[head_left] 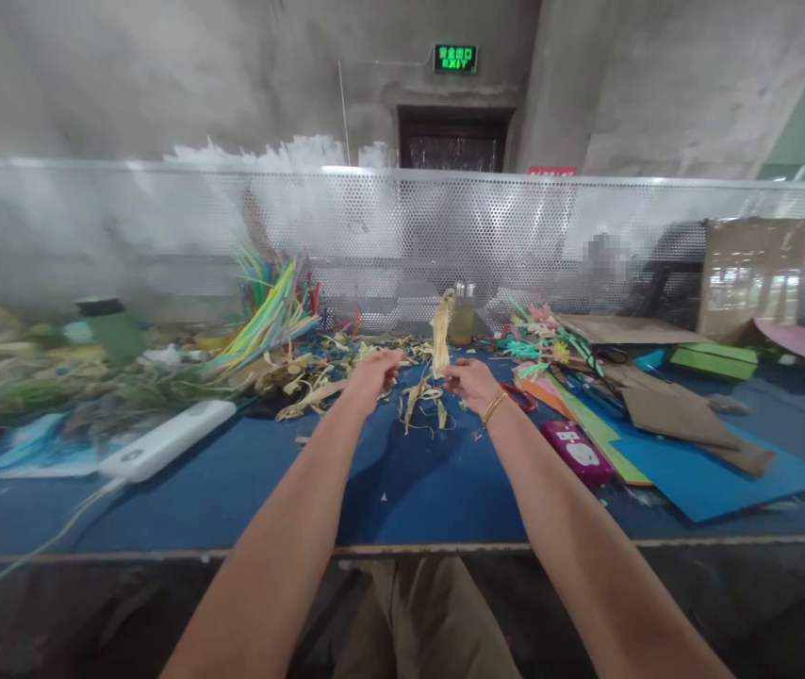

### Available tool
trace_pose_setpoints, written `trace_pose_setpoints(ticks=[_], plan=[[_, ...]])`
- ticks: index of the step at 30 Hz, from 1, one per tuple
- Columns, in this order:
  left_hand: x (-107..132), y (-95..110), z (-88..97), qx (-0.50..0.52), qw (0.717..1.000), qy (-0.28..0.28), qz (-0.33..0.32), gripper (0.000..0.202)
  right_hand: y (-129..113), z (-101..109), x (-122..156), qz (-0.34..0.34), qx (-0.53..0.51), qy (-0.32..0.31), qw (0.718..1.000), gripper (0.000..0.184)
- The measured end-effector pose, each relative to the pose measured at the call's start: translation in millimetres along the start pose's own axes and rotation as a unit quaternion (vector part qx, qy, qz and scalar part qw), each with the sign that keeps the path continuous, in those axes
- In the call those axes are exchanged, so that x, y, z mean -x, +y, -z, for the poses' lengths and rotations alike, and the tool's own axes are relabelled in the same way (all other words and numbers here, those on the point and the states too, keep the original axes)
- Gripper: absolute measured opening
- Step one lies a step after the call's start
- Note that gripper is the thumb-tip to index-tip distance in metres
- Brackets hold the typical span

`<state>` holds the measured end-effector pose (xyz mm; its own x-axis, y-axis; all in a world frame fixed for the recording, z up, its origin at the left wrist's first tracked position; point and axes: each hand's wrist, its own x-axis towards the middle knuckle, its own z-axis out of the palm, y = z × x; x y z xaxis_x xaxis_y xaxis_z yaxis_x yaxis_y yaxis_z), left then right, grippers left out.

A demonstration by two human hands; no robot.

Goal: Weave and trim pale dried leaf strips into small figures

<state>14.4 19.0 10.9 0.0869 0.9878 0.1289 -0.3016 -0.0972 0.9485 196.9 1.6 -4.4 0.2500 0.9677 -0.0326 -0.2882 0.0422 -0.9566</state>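
Note:
My right hand [471, 381], with a gold bracelet on the wrist, pinches a pale dried husk strip [440, 332] that stands upright above the blue table top [402, 481]. My left hand [375, 371] hovers just left of it, fingers curled near the strip's lower strands; I cannot tell whether it grips them. A heap of dried husk pieces [318, 372] lies just behind and to the left of both hands.
A white power bank [166, 439] with a cable lies at the left. A bunch of coloured strips [271, 311] stands behind it. At the right are a pink device [578, 451], coloured paper sheets [699, 471], brown paper [671, 410] and a small bottle [463, 316]. A perforated metal screen [516, 236] backs the table.

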Motion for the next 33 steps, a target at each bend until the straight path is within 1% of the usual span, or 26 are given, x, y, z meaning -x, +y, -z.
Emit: trace_pose_setpoints(ticks=[2,3,5,7,9,12,16,18,21,22,25,27,29,31,33], plan=[[3.6,-12.8,-12.2,-0.112,0.993,-0.035,0.004,0.030,3.2,-5.5,3.6,0.012,0.025,-0.014,1.000,0.041],[4.7,-17.1,-15.3,-0.143,0.989,-0.043,0.001,0.033,4.7,-8.3,5.4,0.019,0.043,-0.021,0.999,0.040],[5.1,-21.5,-17.1,-0.177,0.983,-0.042,-0.006,0.036,7.2,-13.4,8.7,0.034,0.083,-0.032,0.996,0.039],[3.5,-22.1,-15.7,-0.190,0.981,-0.036,-0.010,0.035,9.1,-17.0,11.3,0.049,0.121,-0.049,0.990,0.037],[1.5,-21.5,-14.5,-0.189,0.981,-0.039,-0.016,0.033,10.5,-18.7,12.8,0.060,0.149,-0.075,0.984,0.035],[0.5,-21.3,-15.6,-0.175,0.983,-0.045,-0.017,0.030,12.4,-19.3,13.8,0.068,0.160,-0.102,0.979,0.034],[1.0,-22.8,-18.0,-0.153,0.987,-0.043,-0.009,0.027,11.4,-19.4,14.9,0.069,0.149,-0.105,0.981,0.035],[-0.4,-23.6,-16.9,-0.131,0.990,-0.040,-0.016,0.026,8.0,-18.8,15.6,0.064,0.130,-0.101,0.984,0.031],[-4.4,-23.6,-12.9,-0.072,0.997,-0.014,-0.020,0.026,1.3,-16.0,16.9,0.051,0.099,-0.101,0.989,0.021],[-5.5,-23.2,-11.7,-0.055,0.998,-0.002,-0.018,0.026,-0.3,-15.1,17.4,0.048,0.096,-0.103,0.989,0.021],[-6.0,-21.4,-10.7,-0.025,0.999,0.029,-0.024,0.025,-0.5,-14.9,19.6,0.039,0.109,-0.114,0.987,0.030],[-3.6,-20.4,-12.4,-0.023,0.998,0.039,-0.038,0.026,3.5,-17.5,21.1,0.038,0.119,-0.133,0.983,0.032],[-0.1,-20.2,-15.1,-0.035,0.997,0.044,-0.049,0.026,9.0,-21.3,22.2,0.042,0.121,-0.147,0.981,0.031],[2.9,-20.5,-17.5,-0.058,0.996,0.040,-0.060,0.029,13.6,-24.5,22.4,0.054,0.121,-0.136,0.982,0.027],[4.7,-20.5,-18.7,-0.076,0.995,0.022,-0.060,0.031,15.3,-25.7,21.8,0.067,0.130,-0.114,0.983,0.021]])
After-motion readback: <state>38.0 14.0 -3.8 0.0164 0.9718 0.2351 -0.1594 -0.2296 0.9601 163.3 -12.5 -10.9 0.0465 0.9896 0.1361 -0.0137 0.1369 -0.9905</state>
